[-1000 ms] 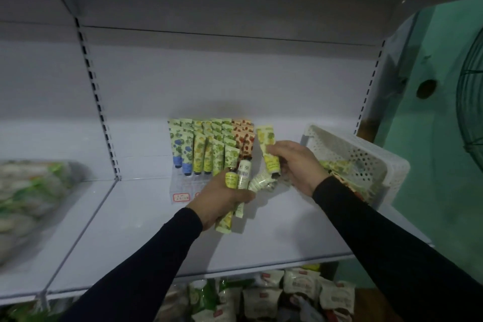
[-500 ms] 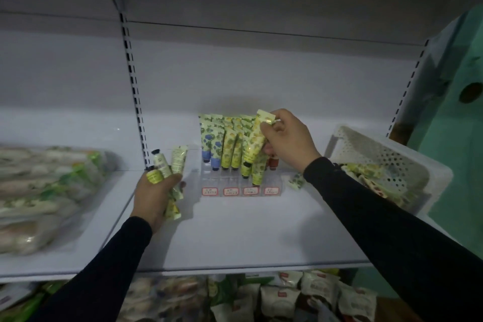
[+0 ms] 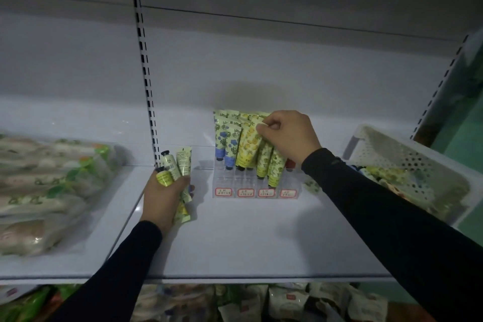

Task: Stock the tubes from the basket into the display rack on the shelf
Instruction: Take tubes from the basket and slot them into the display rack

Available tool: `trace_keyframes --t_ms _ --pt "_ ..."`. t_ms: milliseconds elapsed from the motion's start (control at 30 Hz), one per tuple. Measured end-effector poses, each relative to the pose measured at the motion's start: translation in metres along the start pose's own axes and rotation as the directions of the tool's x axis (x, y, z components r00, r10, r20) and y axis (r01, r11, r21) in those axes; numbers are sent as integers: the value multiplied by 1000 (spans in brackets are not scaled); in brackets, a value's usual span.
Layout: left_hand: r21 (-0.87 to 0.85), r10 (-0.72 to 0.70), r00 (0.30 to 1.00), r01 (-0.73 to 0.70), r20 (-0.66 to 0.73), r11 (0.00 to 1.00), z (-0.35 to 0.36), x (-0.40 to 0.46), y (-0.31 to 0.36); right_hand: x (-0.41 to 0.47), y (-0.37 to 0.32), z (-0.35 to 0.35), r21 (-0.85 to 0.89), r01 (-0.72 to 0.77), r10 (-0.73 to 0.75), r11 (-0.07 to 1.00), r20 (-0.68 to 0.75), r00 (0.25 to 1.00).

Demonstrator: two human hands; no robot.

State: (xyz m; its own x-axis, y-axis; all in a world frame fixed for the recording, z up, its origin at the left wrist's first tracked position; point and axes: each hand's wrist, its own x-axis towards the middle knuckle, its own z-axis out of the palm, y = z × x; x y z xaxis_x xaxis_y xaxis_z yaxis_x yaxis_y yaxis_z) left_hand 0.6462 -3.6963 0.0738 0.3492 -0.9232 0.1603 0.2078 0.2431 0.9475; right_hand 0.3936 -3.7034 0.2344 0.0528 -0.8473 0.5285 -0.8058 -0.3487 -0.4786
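A clear display rack (image 3: 254, 188) with red price labels stands at the middle of the white shelf (image 3: 248, 238), filled with upright patterned tubes. My right hand (image 3: 287, 136) pinches the top of a yellow lemon-print tube (image 3: 248, 146) that stands cap-down among the rack's tubes. My left hand (image 3: 164, 193) grips a bunch of tubes (image 3: 177, 165) left of the rack, just above the shelf. The white perforated basket (image 3: 407, 159) sits at the right with more tubes inside, partly hidden by my right sleeve.
Bagged goods in clear wrap (image 3: 47, 191) lie on the shelf section at the left, past a slotted upright (image 3: 146, 86). Packets (image 3: 287, 303) fill the shelf below. One loose tube (image 3: 312, 185) lies between rack and basket.
My right hand has carried the yellow tube from near the basket to the rack and lowered it in. My left hand has moved left with its bunch of tubes.
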Motion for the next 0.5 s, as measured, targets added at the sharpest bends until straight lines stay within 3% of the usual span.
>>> trace_keyframes --t_ms 500 --pt "-13 -26 1000 26 15 1000 0 1 -2 -9 -2 17 -199 81 -81 977 4 997"
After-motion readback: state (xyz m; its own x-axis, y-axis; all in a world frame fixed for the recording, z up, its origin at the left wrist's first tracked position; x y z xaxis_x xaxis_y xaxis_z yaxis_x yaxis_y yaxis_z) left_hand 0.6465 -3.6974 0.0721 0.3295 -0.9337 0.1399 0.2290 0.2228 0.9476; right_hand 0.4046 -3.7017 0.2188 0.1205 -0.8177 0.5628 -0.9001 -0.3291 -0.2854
